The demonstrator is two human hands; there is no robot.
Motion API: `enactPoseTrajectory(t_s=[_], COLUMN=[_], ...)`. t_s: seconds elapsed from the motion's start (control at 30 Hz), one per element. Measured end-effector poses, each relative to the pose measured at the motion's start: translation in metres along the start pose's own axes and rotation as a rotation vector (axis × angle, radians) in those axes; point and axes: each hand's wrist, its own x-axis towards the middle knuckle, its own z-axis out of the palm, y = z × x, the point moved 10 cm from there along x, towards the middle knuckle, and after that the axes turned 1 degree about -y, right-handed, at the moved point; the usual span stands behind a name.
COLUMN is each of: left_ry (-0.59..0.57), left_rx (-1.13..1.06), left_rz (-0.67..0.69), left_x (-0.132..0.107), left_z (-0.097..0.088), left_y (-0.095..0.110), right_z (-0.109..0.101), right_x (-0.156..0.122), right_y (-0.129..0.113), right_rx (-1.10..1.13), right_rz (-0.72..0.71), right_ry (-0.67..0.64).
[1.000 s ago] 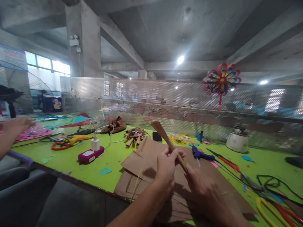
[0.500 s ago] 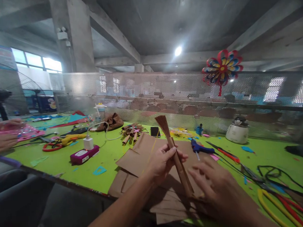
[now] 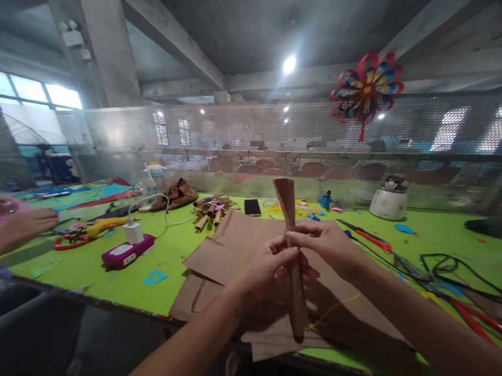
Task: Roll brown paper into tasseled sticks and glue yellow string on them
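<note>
A folded brown paper bundle (image 3: pixel 296 296) stands nearly upright between my hands, its pleated top fanned out a little and its lower part like a flat tube. My left hand (image 3: pixel 274 266) is closed around its middle, thumb in front. Just above, my right hand (image 3: pixel 329 243) pinches the narrow neck below the pleats. Brown paper sheets (image 3: pixel 224 255) lie under both hands. A thin yellow string (image 3: pixel 339 304) runs over the sheets near the bundle's lower end.
On the green table (image 3: pixel 176 289) lie a purple power strip (image 3: pixel 129 251), several paper rolls (image 3: pixel 211 214), a black phone (image 3: pixel 252 207), yellow-handled pliers or scissors (image 3: pixel 106 226) and red-handled scissors (image 3: pixel 472 317). A white jug (image 3: pixel 389 198) stands right. A co-worker's hand (image 3: pixel 36 222) is at left.
My right hand has moved up from the bundle's lower end to pinch its neck. The bundle has turned more upright, and the view has shifted slightly.
</note>
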Motion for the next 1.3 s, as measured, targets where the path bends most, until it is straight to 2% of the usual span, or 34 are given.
enactPoseTrajectory(t_s=[0.13, 0.3, 0.47, 0.63, 0.77, 0.87, 0.93, 1.0, 1.07, 1.13, 1.2, 1.3], left_ry=[-0.006, 0.001, 0.165, 0.322, 0.292, 0.219, 0.227, 0.271, 0.252, 0.178, 0.132, 0.199], left_rx=[-0.012, -0.073, -0.063, -0.050, -0.082, -0.001, 0.089, 0.100, -0.035, -0.202, -0.294, -0.248], left_rz=[-0.024, -0.058, -0.039, 0.019, 0.082, 0.091, 0.065, 0.045, 0.036, 0.035, 0.051, 0.023], left_x=[0.000, -0.002, -0.007, -0.015, -0.019, -0.024, -0.031, -0.039, -0.045, -0.046, -0.041, -0.016], left_z=[0.003, 0.009, -0.002, -0.007, 0.012, 0.023, 0.017, 0.001, -0.010, -0.014, -0.020, -0.043], left_y=[-0.003, -0.006, 0.001, 0.012, 0.021, 0.025, 0.025, 0.028, 0.033, 0.041, 0.056, 0.081], right_z=[-0.002, -0.002, 0.000, 0.011, 0.016, 0.008, 0.001, -0.001, 0.006, 0.016, 0.023, 0.024], right_x=[0.004, 0.012, 0.017, 0.015, 0.011, 0.007, 0.002, -0.008, -0.024, -0.046, -0.067, -0.089], right_y=[0.005, 0.002, -0.012, -0.034, -0.042, -0.049, -0.053, -0.052, -0.043, -0.030, -0.018, -0.004], right_rx=[0.077, 0.038, -0.189, -0.286, -0.253, -0.305, -0.360, -0.376, -0.328, -0.254, -0.203, -0.138], right_rz=[0.040, 0.042, -0.012, -0.079, -0.030, -0.017, -0.009, 0.020, 0.087, 0.177, 0.247, 0.322], right_ry=[0.018, 0.044, 0.086, 0.043, -0.016, 0.007, 0.042, 0.024, -0.056, -0.144, -0.198, -0.214])
